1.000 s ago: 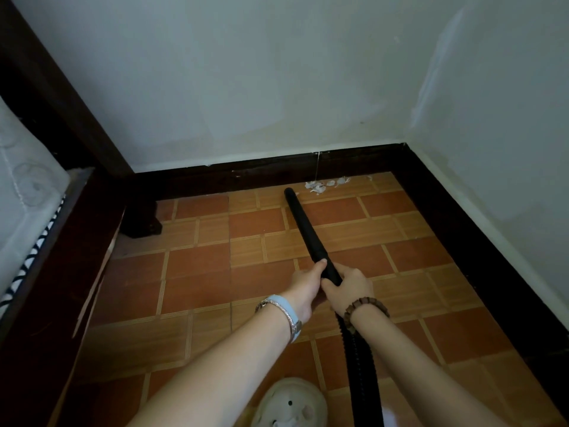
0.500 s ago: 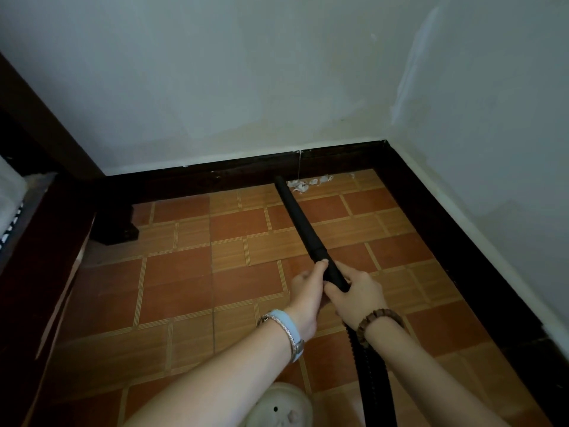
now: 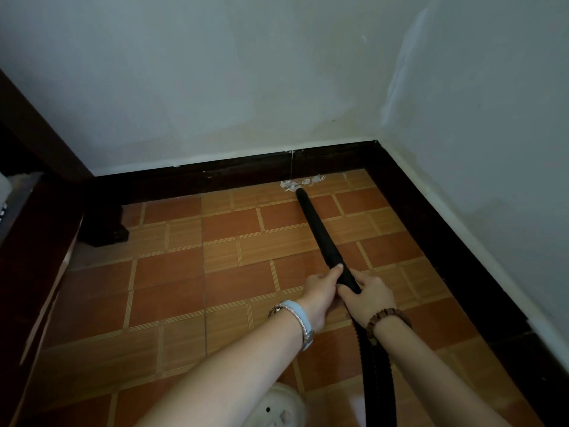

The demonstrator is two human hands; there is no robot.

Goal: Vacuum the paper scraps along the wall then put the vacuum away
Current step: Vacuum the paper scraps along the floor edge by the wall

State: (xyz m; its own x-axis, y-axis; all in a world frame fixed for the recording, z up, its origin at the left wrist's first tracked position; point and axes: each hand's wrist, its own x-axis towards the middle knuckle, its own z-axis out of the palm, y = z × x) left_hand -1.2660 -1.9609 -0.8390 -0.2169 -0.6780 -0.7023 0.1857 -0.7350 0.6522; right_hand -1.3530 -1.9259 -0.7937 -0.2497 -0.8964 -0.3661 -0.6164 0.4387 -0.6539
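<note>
While clamped round the near end of a long black rigid plastic vacuum tube, side by side and touching: left hand on the tube's left flank, thumb laid forward along its top; right hand just behind on the right flank, fingers curled under and out of sight. Tube slanting away across the orange-brown tiled floor toward its far edge, the narrow tip lowered at the near side of a small heap of torn white paper scraps, seemingly touching them. Scraps strung along the foot of the dark wooden skirting board on the far edge, not far from the far right corner, with a few loose bits lying further right along the same edge. Above the skirting, pale plastered wall, meeting a second wall at that corner. Behind the hands, a black ribbed flexible hose running back from the tube under the right forearm and off the bottom of the view. On the left wrist, a light blue band with a silver bracelet; on the right, a brown beaded bracelet. Along the floor's left edge, a dark wooden bed frame, its leg standing near the far left corner. At the near edge, between the forearms, a rounded white object, too cropped to identify.
</note>
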